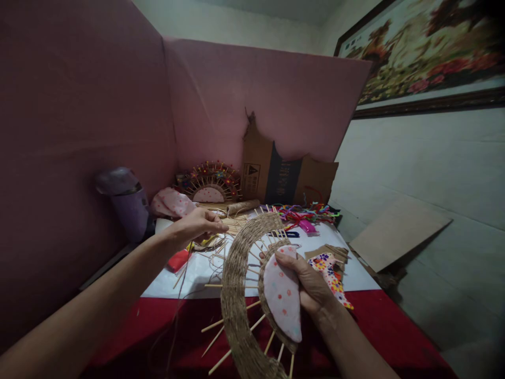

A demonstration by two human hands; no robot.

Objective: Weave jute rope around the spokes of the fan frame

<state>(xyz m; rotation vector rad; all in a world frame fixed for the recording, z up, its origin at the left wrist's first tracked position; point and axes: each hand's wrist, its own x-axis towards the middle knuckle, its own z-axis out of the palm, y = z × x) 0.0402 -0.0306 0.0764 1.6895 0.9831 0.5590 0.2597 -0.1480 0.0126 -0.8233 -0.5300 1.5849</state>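
My right hand [310, 284] is closed around the padded, dotted pink centre of a half-round fan frame [240, 295], held upright over the table. Wooden sticks radiate from the centre, and brown twine is woven round them in a wide arc. My left hand [199, 223] reaches forward past the frame's top. Its fingers are pinched together on a strand of twine [221, 251] that trails back to the frame.
A finished beaded fan [211, 184] leans on the pink partition at the back, beside a torn cardboard box [284, 176]. Coloured pipe cleaners [303, 215], floral fabric pieces [331, 276], a purple lidded jug [124, 200] and a red cloth [379, 326] lie around.
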